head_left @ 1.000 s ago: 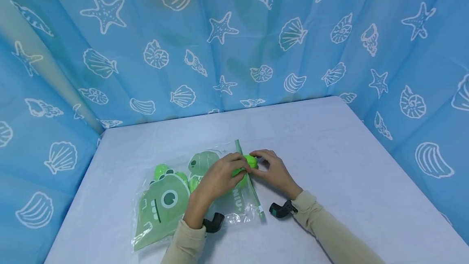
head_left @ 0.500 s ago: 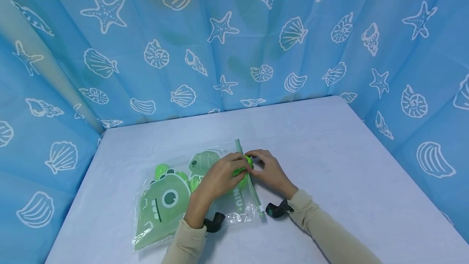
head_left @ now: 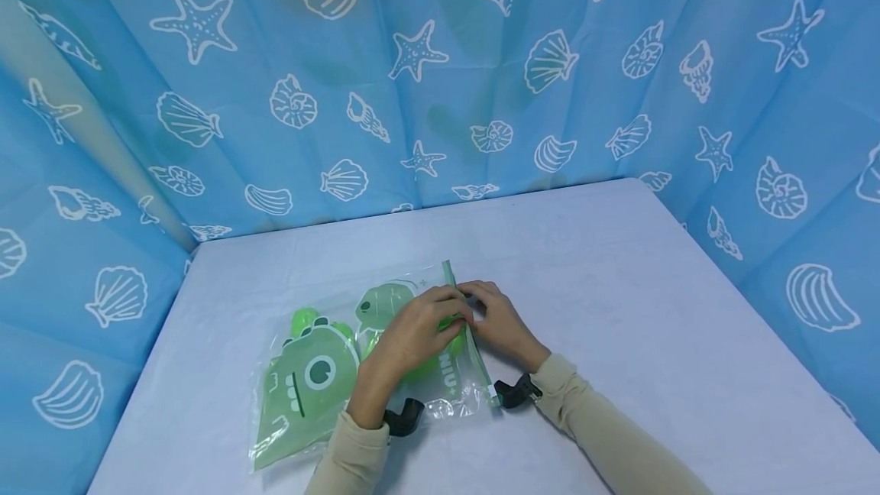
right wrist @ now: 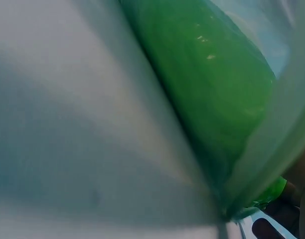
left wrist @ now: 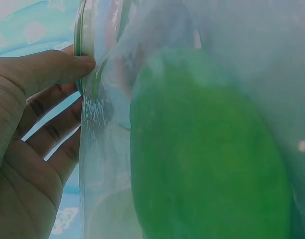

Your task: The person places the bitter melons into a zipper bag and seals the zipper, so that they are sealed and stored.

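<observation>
A: What kind of place is this?

B: Looks like a small set-up booth, not a real room. Blue curtain (head_left: 440, 82) w/ white shells & starfish hangs on 3 sides, right up vs. the table (head_left: 619, 312).

A: Any more clues?

B: Table has a plain pale cover. No walls, shelves, etc. show past the cloth.
</observation>
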`<state>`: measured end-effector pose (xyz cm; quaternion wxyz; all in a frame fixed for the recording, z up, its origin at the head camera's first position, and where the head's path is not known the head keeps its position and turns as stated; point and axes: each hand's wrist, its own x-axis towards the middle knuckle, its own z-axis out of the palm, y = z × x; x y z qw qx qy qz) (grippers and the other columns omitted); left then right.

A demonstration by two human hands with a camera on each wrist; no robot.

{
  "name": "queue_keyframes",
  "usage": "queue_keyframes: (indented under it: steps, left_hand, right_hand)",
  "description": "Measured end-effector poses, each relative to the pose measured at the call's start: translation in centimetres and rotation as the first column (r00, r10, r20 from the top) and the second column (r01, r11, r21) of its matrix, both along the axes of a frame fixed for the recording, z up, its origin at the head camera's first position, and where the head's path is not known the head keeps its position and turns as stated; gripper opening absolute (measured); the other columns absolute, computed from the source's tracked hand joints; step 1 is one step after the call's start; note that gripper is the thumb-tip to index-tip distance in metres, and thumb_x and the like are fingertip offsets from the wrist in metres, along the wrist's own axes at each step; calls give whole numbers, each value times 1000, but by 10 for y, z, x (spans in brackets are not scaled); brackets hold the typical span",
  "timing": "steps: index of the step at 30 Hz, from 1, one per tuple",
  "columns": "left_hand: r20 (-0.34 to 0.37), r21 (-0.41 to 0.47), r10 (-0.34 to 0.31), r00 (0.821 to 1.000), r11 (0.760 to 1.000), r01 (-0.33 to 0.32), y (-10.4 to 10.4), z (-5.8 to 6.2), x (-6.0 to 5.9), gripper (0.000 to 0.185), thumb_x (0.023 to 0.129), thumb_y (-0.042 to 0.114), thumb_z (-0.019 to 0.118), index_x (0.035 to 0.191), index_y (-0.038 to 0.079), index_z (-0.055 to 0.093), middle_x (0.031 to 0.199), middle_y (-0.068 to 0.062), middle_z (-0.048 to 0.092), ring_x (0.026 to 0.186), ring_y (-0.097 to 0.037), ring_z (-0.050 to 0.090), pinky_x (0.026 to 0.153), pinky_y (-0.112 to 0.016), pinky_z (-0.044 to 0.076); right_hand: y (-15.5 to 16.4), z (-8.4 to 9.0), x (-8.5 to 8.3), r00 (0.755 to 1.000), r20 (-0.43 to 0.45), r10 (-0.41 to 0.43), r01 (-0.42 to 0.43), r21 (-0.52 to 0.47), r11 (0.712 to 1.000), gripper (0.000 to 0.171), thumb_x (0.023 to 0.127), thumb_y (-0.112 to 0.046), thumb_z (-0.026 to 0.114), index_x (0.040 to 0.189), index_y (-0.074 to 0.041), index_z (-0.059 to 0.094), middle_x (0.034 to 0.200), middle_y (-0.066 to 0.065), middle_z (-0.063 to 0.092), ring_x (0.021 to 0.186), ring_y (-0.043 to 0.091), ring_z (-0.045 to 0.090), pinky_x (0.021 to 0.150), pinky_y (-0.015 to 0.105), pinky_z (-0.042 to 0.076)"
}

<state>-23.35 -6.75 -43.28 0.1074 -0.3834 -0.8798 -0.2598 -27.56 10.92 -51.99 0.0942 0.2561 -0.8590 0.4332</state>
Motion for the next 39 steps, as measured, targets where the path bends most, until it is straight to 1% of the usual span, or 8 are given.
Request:
queue_keyframes:
  steps: [9,15,18,22,27,33,35,39]
  left_hand:
    - [-16,10,-12,1000,1000,12,-1,3,-3,12,84,10,65,89,20,69,100,8,58,98,-6,53,83,-22,46]
    - [-9,7,3,1000,1000,-3,-4,5,-4,11,85,11,65,90,20,70,102,9,58,98,-5,53,83,-22,46]
    - [-10,8,3,1000,1000,-3,-6,7,-5,10,86,12,64,91,19,70,103,8,58,98,-5,53,83,-22,46]
    - [8,72,-44,999,996,43,-10,11,-7,11,87,10,63,92,17,69,102,7,58,94,-5,55,80,-23,47]
    - [16,254,-103,995,963,96,-20,27,-9,12,87,6,62,94,14,68,101,5,57,88,-6,58,77,-26,51]
    - [-29,352,-106,994,930,109,-24,50,-2,14,86,6,63,94,16,68,101,5,59,89,-6,58,78,-22,49]
    - [-41,380,-110,993,918,118,-23,61,4,15,85,3,63,93,14,69,99,3,60,90,-8,58,79,-23,49]
    - [-47,457,-126,991,880,134,-24,86,16,17,82,-4,64,92,8,69,97,-4,62,93,-15,58,82,-28,49]
  right_hand:
    - [-10,3,-3,993,-119,27,-24,20,1000,36,83,-13,68,118,-13,59,118,3,57,111,22,48,93,39,42]
    - [-4,5,-5,999,-3,38,-38,-48,998,45,87,-28,64,129,-19,51,129,-2,49,114,19,44,90,39,43]
    - [2,7,-8,998,63,21,-15,-96,995,44,89,-37,59,129,-20,50,127,-6,49,111,16,46,86,36,44]
    - [10,22,-8,995,101,-1,22,-207,978,36,92,-29,57,125,-16,53,121,2,54,108,24,49,84,40,44]
    - [16,50,-1,992,124,17,22,-305,952,26,93,-13,55,119,-10,56,115,14,57,103,28,51,82,46,43]
    - [18,68,-3,988,135,68,-22,-318,948,29,94,-14,52,122,-5,55,118,15,56,107,26,51,87,41,45]
    - [21,76,-7,990,129,52,-7,-332,943,30,94,-14,52,123,-3,54,118,15,56,109,26,51,88,40,45]
    - [29,103,-14,996,73,-50,70,-316,946,29,93,-13,54,120,-2,56,115,15,58,109,27,50,88,42,42]
